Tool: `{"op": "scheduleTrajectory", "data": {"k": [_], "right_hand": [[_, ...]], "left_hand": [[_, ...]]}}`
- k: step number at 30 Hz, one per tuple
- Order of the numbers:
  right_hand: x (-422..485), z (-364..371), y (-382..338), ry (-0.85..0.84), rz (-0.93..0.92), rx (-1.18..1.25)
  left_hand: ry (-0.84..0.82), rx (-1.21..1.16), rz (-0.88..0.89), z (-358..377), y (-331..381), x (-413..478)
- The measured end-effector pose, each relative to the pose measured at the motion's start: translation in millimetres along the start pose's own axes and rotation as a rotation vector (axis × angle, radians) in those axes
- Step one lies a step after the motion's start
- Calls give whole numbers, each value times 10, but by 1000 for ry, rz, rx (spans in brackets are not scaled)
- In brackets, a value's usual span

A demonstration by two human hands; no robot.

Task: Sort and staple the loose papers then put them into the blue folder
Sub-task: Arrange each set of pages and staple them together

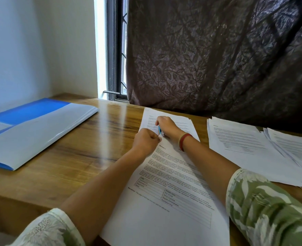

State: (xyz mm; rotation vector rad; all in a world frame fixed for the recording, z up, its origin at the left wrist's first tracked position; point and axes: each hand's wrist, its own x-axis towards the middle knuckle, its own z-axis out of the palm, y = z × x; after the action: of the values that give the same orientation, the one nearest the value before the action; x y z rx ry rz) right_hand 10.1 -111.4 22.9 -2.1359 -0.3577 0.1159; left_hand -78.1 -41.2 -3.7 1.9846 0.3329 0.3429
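Two hands: the left hand [144, 142] and right hand [166, 126] meet at the top corner of the Section 1 papers [173, 183].
Left fingers: curled, pinching that corner just above the counter [93, 148].
Right fingers: clamped round the blue stapler [159, 130], touching or just beside the left fingers.
Step in hand: stapling this set, by my judgement.
Doing it well: square the edges under the left fingers, seat the stapler mouth fully over the corner and clear of the print, then press straight down.
Blue folder [31, 125]: lies well to the left of the fingers, pale flap uppermost.
Other papers: a far sheet [184, 121] lies beyond the fingers and loose piles [235, 142] to their right.
Writing: "Section 1" just below the left fingers; a foot line starts "Disclaimer"; the rest is too small to read.
Brands: none legible.
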Motion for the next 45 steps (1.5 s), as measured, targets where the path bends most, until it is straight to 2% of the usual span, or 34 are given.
{"op": "scheduleTrajectory", "data": {"k": [5,11,13,17,20,31,39,45], "right_hand": [[14,-272,8,127,119,184],[-95,-459,120,125,242,383],[-153,-554,109,148,311,555],[-259,-829,182,117,456,1120],[-340,-924,268,65,467,1315],[-615,-969,374,80,409,1396],[-681,-984,306,12,400,1253],[-678,-996,371,-4,369,1263]], "left_hand": [[-11,-46,-22,14,-7,17],[-62,-46,-60,-6,22,8],[-94,-102,-88,-38,54,-19],[-159,-200,-133,-122,120,-92],[-184,-188,-127,-142,139,-115],[-183,-210,-139,-170,154,-141],[-187,-216,-145,-179,138,-128],[-195,-315,-136,-195,113,-97]]}}
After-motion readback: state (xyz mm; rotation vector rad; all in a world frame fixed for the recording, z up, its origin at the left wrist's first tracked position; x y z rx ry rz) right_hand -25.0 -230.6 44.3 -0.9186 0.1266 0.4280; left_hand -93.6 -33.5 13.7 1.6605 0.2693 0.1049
